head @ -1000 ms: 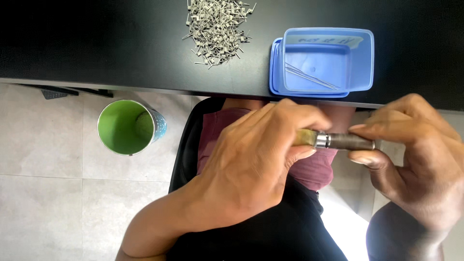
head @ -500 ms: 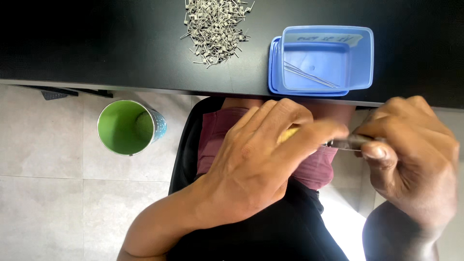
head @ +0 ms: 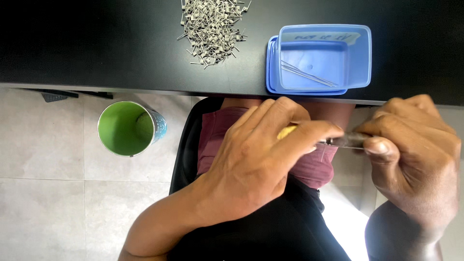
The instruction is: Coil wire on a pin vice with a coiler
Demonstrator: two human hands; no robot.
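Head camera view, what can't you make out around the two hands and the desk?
- The small tool between both hands: the left hand covers its yellow grip, the right hand its far end.
- Pile of small metal parts: cut off by the top edge, pieces too small to identify.
- Green cup on the floor: the inside shows nothing clear.
- Blue box: thin rods inside, kind unclear.

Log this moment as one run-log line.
left hand: grips yellow-handled tool | right hand: pinches thin metal piece at tool tip | blue box, pile of metal bits: on black table
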